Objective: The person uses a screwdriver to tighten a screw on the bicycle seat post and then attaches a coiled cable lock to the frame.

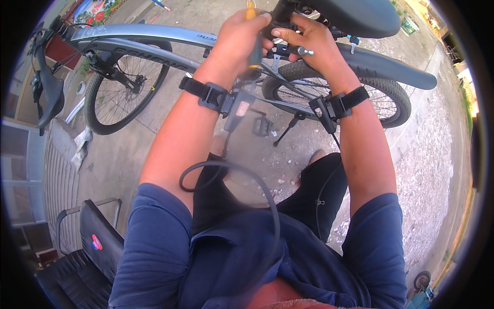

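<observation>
A grey bicycle (180,35) stands across in front of me, its black saddle (360,18) tilted into the upper right. My left hand (241,38) is closed around a tool with a yellow and dark grey handle (250,11), beside the seat post; its working end cannot be made out. Just under the saddle, my right hand (316,45) has its thumb and fingers curled by the seat clamp area. A short black rod with a silver tip (303,51) sticks out from the fingers of that hand. The fingers partly hide the clamp.
The front wheel (128,87) is at left, the rear wheel (383,100) and black mudguard (396,67) at right. A pedal (262,126) and kickstand (288,129) hang between my arms. A black chair (85,257) stands lower left. A cable (257,180) loops from my wrist device.
</observation>
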Demonstrator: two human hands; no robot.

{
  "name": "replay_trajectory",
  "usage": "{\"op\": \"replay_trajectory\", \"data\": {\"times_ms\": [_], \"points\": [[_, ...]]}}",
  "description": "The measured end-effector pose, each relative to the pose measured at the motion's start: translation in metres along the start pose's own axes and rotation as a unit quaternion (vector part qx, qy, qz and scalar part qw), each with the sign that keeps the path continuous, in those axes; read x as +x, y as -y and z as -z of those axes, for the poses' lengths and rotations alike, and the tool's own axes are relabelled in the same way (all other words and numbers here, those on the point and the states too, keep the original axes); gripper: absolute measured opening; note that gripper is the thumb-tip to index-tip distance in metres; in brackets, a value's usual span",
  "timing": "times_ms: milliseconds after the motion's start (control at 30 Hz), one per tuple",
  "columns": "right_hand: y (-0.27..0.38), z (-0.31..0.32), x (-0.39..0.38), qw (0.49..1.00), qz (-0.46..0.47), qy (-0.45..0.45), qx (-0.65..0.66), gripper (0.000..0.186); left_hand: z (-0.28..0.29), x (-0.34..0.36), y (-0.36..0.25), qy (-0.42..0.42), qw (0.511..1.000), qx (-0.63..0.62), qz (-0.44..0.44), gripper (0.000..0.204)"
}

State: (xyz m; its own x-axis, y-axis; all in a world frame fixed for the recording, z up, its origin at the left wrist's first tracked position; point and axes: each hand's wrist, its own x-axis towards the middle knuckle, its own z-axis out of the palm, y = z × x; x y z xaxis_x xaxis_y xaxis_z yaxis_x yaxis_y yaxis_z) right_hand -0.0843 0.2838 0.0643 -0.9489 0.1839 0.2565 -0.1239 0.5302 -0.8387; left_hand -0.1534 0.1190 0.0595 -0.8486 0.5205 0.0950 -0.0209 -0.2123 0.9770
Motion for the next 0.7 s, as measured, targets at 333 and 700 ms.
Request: {"op": "replay_trajectory", "data": {"times_ms": [333, 700], "points": [[-0.006, -0.005, 0.000, 0.999, -0.007, -0.001, -0.032, 0.066, 0.004, 0.003, 0.009, -0.008, 1.000, -0.004, 0.013, 0.030], [-0.019, -0.017, -0.001, 0.996, -0.018, -0.016, -0.090, 0.062, 0.008, 0.003, 0.020, -0.018, 1.000, -0.009, 0.017, 0.030]]}}
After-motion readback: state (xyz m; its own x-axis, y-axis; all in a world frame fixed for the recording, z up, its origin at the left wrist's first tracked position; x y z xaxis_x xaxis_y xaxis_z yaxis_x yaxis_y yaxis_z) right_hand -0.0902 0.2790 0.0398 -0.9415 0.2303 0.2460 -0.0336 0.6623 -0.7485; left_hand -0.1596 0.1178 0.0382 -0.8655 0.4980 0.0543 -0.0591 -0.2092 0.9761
